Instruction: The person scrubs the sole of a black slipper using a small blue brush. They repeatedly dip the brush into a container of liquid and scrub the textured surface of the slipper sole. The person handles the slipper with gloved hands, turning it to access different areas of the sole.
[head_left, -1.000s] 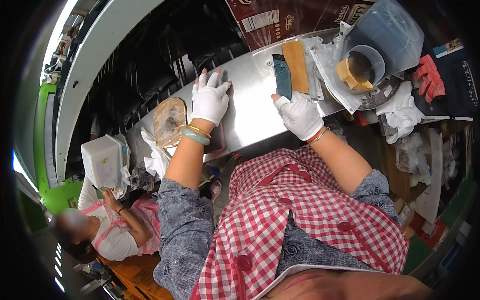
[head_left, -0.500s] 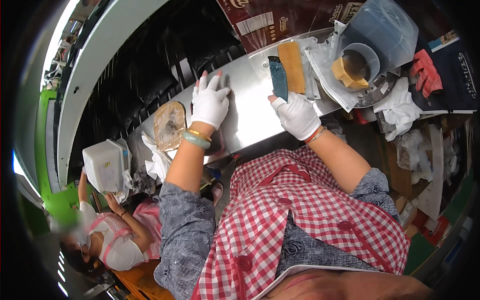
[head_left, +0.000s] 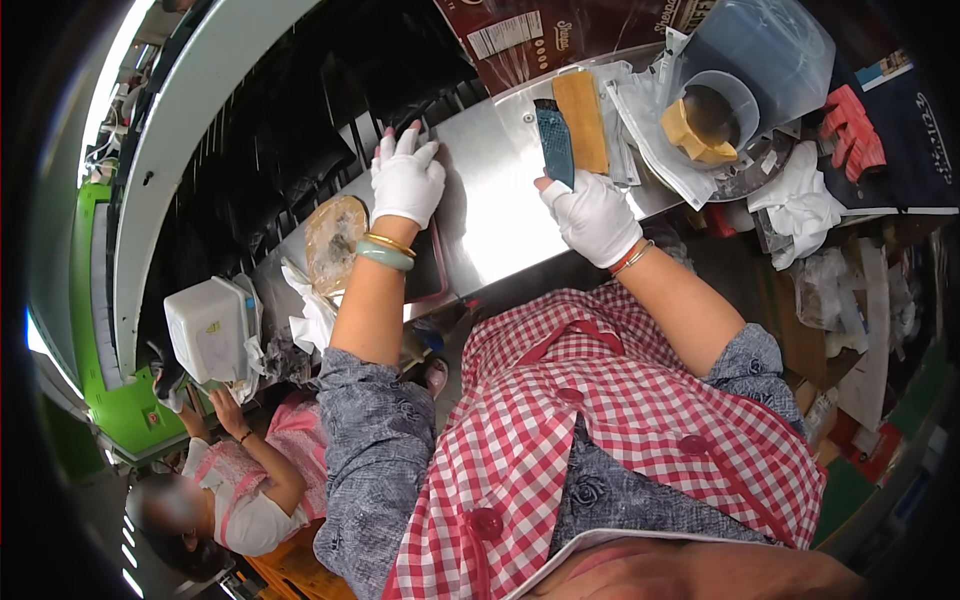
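Observation:
My left hand (head_left: 408,182), in a white glove with bare fingertips, has its fingers stretched out and apart at the far edge of the metal table (head_left: 485,195). Its tips reach the black strips (head_left: 415,95) beyond that edge; whether they touch one, I cannot tell. My right hand (head_left: 598,220), gloved the same way, is closed on the near end of a flat dark teal textured piece (head_left: 555,145). Just right of that piece lies a tan rectangular pad (head_left: 580,120). Left of my left wrist is a round brownish piece (head_left: 336,240) in clear wrap.
A clear tub (head_left: 765,70) and a cup of dark liquid (head_left: 712,115) with a yellow sponge (head_left: 695,135) stand at the right, near a pink glove (head_left: 853,135). A white bin (head_left: 210,330) is at the left. Another person (head_left: 250,480) works beside the green machine (head_left: 125,420).
My left hand has shifted slightly left and farther out, fingers still spread. My right hand keeps hold of the teal piece. The other person's hand now shows by a dark object.

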